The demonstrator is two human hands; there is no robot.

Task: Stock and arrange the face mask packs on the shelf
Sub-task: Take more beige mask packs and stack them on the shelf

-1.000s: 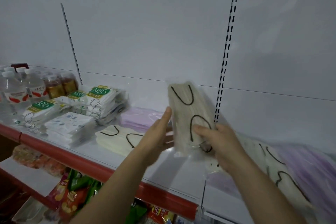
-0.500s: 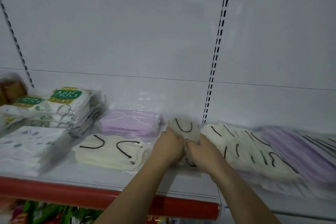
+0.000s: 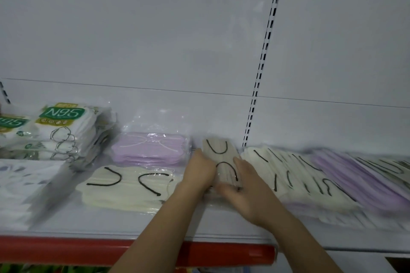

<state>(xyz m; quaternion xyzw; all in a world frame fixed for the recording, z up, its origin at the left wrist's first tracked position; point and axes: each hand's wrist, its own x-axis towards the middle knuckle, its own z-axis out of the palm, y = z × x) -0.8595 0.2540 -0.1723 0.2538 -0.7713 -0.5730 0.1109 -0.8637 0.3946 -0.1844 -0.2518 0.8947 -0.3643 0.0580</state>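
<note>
head | both hands (image 3: 200, 170) (image 3: 246, 190) grip cream mask pack (image 3: 221, 159) | shelf (image 3: 221, 221) front bare

The cream mask pack (image 3: 223, 163) is down from mid-air now and sits on the shelf (image 3: 133, 224), slotted between the lilac pack (image 3: 150, 148) and the leaning cream row (image 3: 288, 175). The left hand (image 3: 200, 173) and right hand (image 3: 246, 193) drop with it, pressing its two sides.

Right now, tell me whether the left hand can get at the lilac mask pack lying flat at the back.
Probably yes. The left hand holds the cream pack right beside the lilac mask pack, with nothing between them; it would have to let go first.
</note>
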